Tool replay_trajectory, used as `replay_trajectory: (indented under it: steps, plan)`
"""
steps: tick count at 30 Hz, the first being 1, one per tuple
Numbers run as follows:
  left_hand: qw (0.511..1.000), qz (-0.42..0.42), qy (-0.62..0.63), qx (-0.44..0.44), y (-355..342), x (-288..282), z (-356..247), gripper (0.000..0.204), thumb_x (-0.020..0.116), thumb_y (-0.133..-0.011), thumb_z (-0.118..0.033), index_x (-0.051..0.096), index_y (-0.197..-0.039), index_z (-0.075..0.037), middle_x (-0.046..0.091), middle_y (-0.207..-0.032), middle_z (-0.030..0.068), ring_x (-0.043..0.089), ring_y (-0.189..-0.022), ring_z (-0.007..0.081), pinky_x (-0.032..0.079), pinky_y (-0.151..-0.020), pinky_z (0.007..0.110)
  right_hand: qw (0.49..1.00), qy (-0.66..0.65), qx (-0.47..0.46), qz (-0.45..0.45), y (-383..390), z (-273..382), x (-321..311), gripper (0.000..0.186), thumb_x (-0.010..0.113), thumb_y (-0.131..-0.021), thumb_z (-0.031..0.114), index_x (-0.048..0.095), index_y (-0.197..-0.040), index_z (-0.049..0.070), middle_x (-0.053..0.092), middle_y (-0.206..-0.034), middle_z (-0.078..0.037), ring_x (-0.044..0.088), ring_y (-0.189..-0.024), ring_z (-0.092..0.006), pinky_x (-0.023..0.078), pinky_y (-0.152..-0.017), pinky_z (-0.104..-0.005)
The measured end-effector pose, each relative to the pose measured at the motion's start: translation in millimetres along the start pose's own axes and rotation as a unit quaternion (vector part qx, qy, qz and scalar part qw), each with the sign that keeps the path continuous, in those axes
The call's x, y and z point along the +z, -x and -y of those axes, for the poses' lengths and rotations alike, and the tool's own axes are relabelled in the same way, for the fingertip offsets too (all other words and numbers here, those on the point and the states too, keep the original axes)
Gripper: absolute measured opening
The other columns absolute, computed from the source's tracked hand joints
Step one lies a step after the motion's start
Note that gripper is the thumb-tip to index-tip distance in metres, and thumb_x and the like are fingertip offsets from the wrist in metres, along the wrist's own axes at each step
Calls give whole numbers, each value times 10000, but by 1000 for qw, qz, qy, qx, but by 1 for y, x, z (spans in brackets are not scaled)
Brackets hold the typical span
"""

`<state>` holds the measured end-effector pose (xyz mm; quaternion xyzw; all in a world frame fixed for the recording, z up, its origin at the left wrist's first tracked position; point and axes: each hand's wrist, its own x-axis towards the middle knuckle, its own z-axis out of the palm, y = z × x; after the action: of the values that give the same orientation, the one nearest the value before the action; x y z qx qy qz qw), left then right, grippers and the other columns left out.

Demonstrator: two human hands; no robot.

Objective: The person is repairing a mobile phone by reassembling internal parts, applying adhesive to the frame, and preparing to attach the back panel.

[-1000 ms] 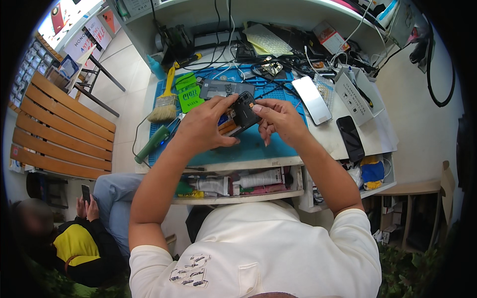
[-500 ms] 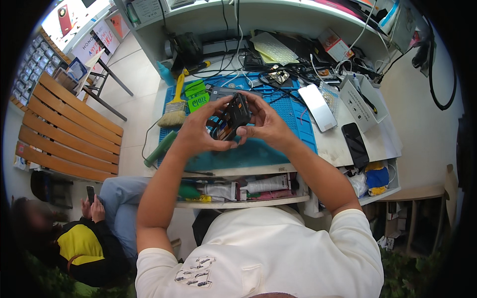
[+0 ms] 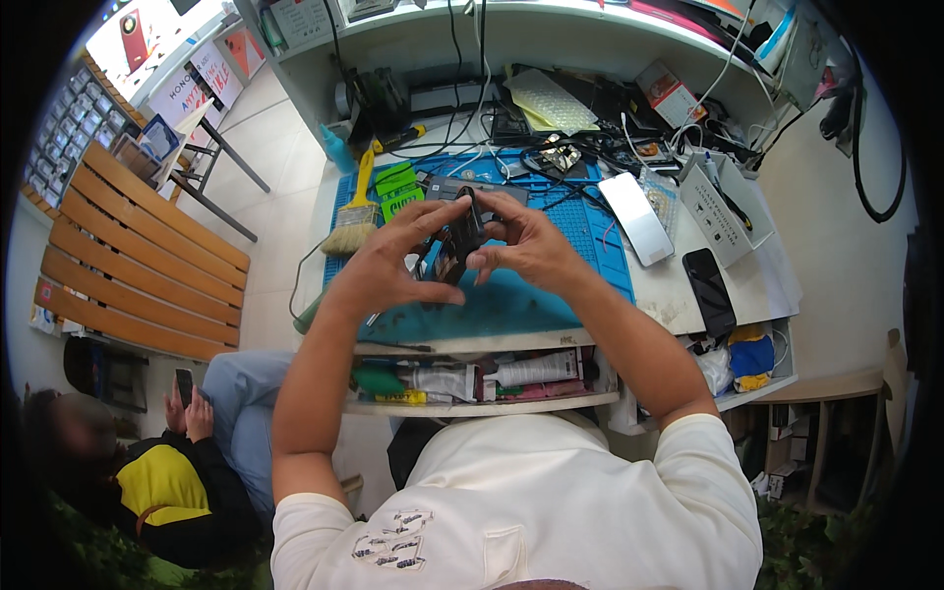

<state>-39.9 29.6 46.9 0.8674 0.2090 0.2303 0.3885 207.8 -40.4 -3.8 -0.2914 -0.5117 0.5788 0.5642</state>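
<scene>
Between my two hands, above the blue work mat [image 3: 521, 305], is an opened black phone [image 3: 458, 244]. It is held on edge, with inner parts showing on the side toward my left hand. My left hand [image 3: 388, 258] grips its upper edge with curled fingers, the thumb stretched out below. My right hand [image 3: 532, 248] closes on its other side, fingertips at the top and thumb near the middle. A wide paintbrush [image 3: 351, 226] with a yellow handle lies to the left, beside a bright green card [image 3: 399, 189].
A silver phone [image 3: 636, 218], a black phone [image 3: 708, 292] and a white box [image 3: 723, 211] lie to the right. Tangled cables [image 3: 580, 177] fill the back. The open drawer [image 3: 492, 401] in front holds several tubes. A seated person [image 3: 172, 487] holds a phone at left.
The phone has turned more edge-on between my hands. My left thumb has come away from its lower edge. The view has shifted slightly.
</scene>
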Motion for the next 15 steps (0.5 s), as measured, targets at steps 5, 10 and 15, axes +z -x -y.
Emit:
replay_trajectory:
  steps: [5,10,15]
  plan:
    - [999,-28,-7,20,2,7,2,1140,1054,-671,-271,525,-1681,-274,603,-1514,120,678,-1260,304,586,-1085,446,1000,16,0,5,2,6,6,777,891,-938,77,519,-1609,-42,620,-1360,-104,721,-1075,-190,695,-754,-333]
    - [995,-78,-62,16,3,24,3,1155,1045,-669,-355,506,-1687,-270,601,-1528,138,683,-1267,341,585,-1081,456,994,86,-43,-54,11,7,18,499,803,-1050,274,688,-1412,-49,673,-1243,-100,728,-959,-156,665,-722,-310]
    - [992,-122,-13,-34,-3,33,0,959,980,-816,-434,558,-1645,-200,710,-1410,139,739,-1155,290,588,-1053,427,961,224,-44,-158,17,9,23,420,701,-1124,363,805,-1147,-43,744,-930,-65,714,-758,-120,621,-652,-292]
